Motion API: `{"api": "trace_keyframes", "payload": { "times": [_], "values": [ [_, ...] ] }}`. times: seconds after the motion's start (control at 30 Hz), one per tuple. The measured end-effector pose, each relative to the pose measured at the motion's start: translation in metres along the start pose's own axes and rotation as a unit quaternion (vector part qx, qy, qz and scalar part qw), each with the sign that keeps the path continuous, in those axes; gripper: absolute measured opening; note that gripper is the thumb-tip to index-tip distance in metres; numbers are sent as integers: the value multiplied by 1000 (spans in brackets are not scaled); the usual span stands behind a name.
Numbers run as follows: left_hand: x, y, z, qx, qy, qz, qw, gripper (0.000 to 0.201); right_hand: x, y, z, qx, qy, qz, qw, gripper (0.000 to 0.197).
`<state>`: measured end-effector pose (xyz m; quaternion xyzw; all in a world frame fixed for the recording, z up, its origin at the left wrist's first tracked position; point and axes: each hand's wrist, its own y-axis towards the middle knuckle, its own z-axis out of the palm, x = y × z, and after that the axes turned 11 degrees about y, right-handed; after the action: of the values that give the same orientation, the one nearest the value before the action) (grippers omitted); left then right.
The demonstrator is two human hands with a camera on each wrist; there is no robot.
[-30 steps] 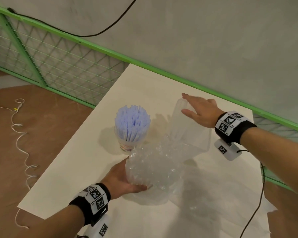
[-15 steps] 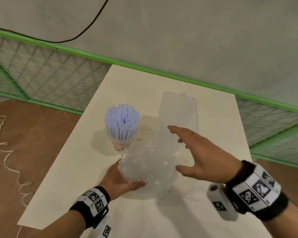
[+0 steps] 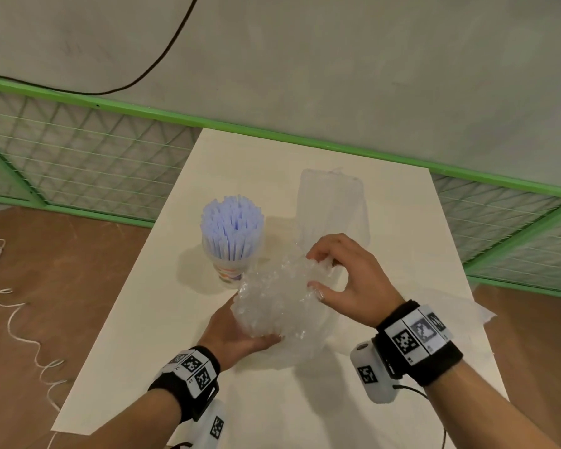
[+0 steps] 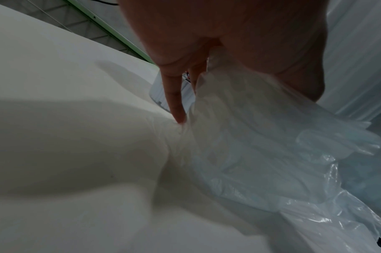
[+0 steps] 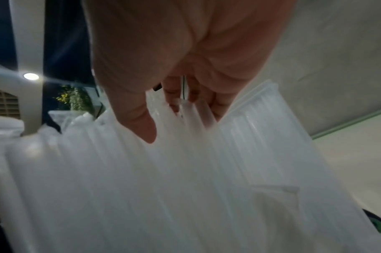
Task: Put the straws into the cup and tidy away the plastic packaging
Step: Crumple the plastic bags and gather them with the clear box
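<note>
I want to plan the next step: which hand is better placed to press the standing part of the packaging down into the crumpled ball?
Probably the right hand: it pinches the plastic packaging just below the upright part. The left hand supports the ball from underneath.

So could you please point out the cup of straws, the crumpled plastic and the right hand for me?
cup of straws [image 3: 231, 254], head view, on the cup's clear wall.
crumpled plastic [image 3: 272, 303], head view, middle of the bunched wad.
right hand [image 3: 353, 280], head view, back of the hand, pinching the plastic.

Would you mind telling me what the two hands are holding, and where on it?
Both hold the crumpled plastic packaging: the left hand cups its underside, the right hand pinches its top right.
</note>
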<state>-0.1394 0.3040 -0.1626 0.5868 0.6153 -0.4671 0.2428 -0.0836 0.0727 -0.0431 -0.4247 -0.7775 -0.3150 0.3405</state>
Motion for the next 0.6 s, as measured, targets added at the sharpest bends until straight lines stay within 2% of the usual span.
{"api": "trace_keyframes", "payload": {
  "times": [0.23, 0.47, 0.6],
  "values": [
    [2, 3, 1, -7, -4, -2, 1000, 90, -1, -1, 18, -70, 44, 18, 996, 22],
    [5, 5, 2, -18, -23, 1, 1000, 88, -8, -3, 35, -142, -54, -42, 988, 19],
    [4, 5, 2, -14, -22, 6, 1000, 85, -8, -3, 35, -152, -59, -8, 987, 15]
  ]
}}
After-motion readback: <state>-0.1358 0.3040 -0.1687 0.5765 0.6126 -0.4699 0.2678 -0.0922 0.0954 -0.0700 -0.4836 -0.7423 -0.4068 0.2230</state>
